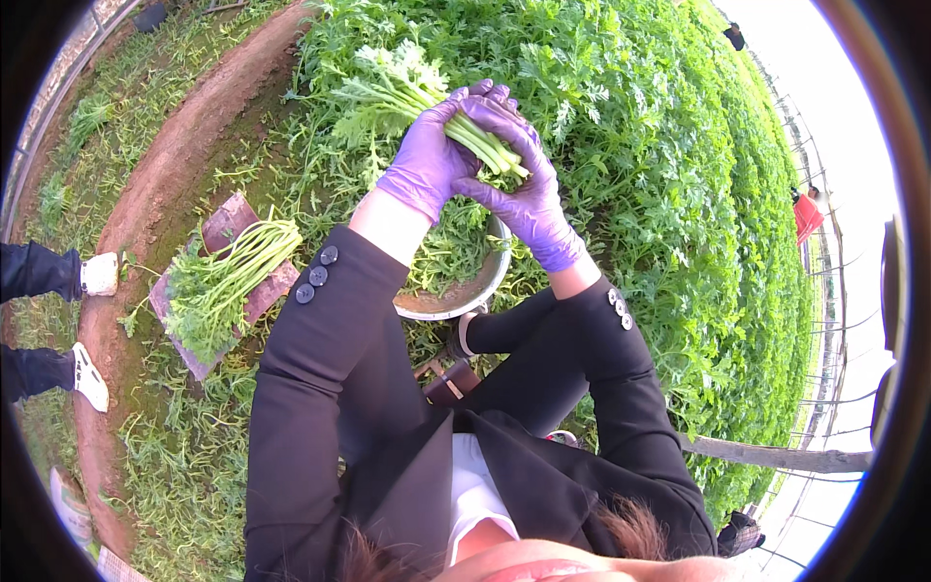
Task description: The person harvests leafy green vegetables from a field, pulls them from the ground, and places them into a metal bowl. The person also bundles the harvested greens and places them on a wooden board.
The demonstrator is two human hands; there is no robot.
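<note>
Both my hands wear thin purple gloves and are raised in front of me around a bunch of leafy greens (pixel 400 91) with lobed leaves, like garland chrysanthemum. My left hand (pixel 430 156) grips the stems near the middle, with the leaves fanning out to the upper left. Around the pale cut ends curves my right hand (pixel 527 174), its fingertips close to the left hand's and its thumb below the stems. Beneath the hands stands a round metal basin (pixel 440 314) with loose green leaves (pixel 454 254) inside, partly hidden by my left hand and forearm.
Left of my left arm, a heap of long-stemmed greens (pixel 244 265) lies on flat reddish boards (pixel 269 291). Beyond a soil ridge (pixel 156 160) are another person's shoes (pixel 91 378). Dense growing greens (pixel 669 182) fill the right side. A wooden pole (pixel 778 456) stands at right.
</note>
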